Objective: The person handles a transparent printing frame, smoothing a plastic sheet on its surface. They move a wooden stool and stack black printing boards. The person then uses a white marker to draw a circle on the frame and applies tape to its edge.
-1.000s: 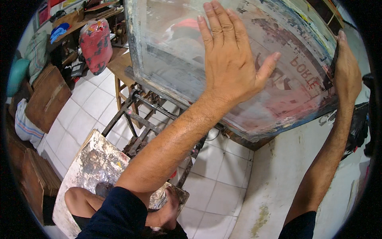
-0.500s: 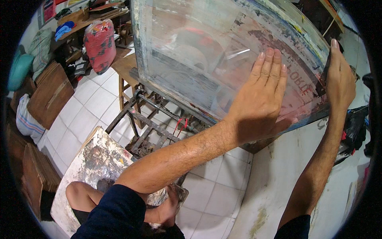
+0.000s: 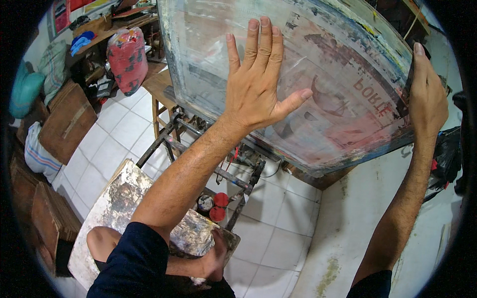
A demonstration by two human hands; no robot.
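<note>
A large, paint-stained screen printing frame (image 3: 338, 136) stands tilted in front of me, its translucent mesh marked with reddish patches and faint shapes. My left hand (image 3: 256, 74) is spread flat over the mesh left of centre, fingers apart, with nothing held; whether the whole palm touches is unclear. My right hand (image 3: 426, 99) is wrapped round the right edge of the frame. A metal stand (image 3: 228, 176) is under the frame. Below me my bare legs and foot rest on a paint-crusted board (image 3: 114, 208).
A wooden stool (image 3: 158, 85) is behind the frame's lower left. Leaning boards (image 3: 67, 119), sacks (image 3: 44, 149) and a red bag (image 3: 126, 59) line the left. Red round containers (image 3: 218, 208) sit below the stand. A stained white wall (image 3: 338, 233) is at right, with black plastic (image 3: 444, 159) hanging.
My left hand moved right and down across the mesh, then back leftward and up, its fingers spreading again. My right hand shifted slightly but stays on the frame's edge.
</note>
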